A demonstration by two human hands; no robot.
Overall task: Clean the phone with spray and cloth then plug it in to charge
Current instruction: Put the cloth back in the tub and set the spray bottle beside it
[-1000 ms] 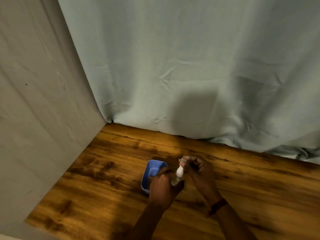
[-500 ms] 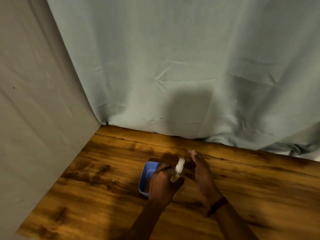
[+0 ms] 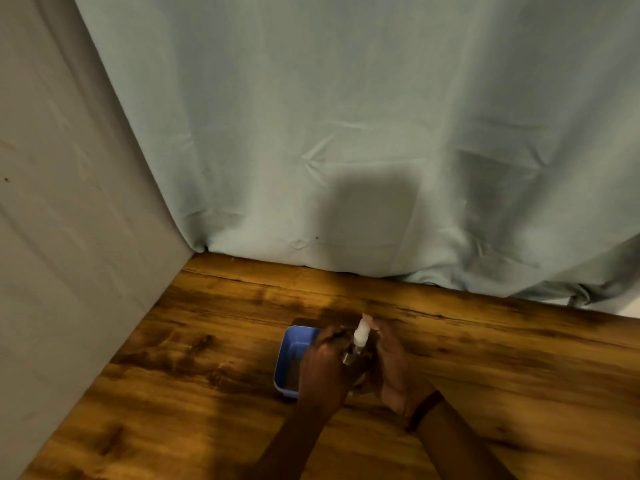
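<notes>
A small spray bottle (image 3: 360,336) with a white nozzle stands upright in my left hand (image 3: 325,368), which is closed around its body low over the wooden table (image 3: 502,358). My right hand (image 3: 389,362) is held edge-on just right of the bottle, fingers straight and pointing away from me, fingertips beside the nozzle. Nothing shows in that hand. No phone, cloth or charging cable is visible; my hands hide whatever lies beneath them.
A shallow blue tray (image 3: 291,344) sits on the table just left of my left hand, partly covered by it. A pale blue-grey curtain (image 3: 346,133) hangs along the back edge. A beige cloth wall (image 3: 69,237) closes the left side.
My right hand went from pinching at the top of the bottle to straight fingers beside the nozzle. My left hand kept its hold on the bottle. The camera shifted slightly.
</notes>
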